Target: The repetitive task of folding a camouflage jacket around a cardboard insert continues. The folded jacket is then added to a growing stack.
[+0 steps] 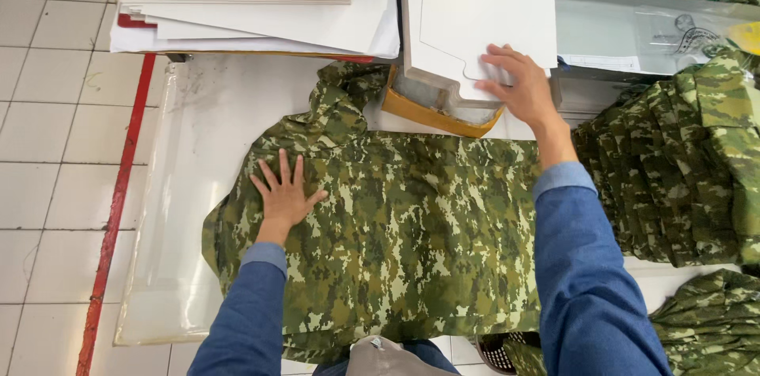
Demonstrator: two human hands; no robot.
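Meanwhile the left hand (283,195) presses flat, fingers spread, on the soft green camouflage cloth garment (412,225) (limp, probably light), while the right hand (518,87) pinches a stiff white cardboard sheet (483,4) by its edge.

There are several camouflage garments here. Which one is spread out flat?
The camouflage garment in the middle, under the left hand. It lies spread flat on the table; the others sit folded in a pile at the right.

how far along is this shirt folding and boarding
Done: one camouflage garment lies spread flat on the table. In hand: left hand presses it down; right hand touches a white card sheet. Left: card not yet on it; unfolded pile waits.
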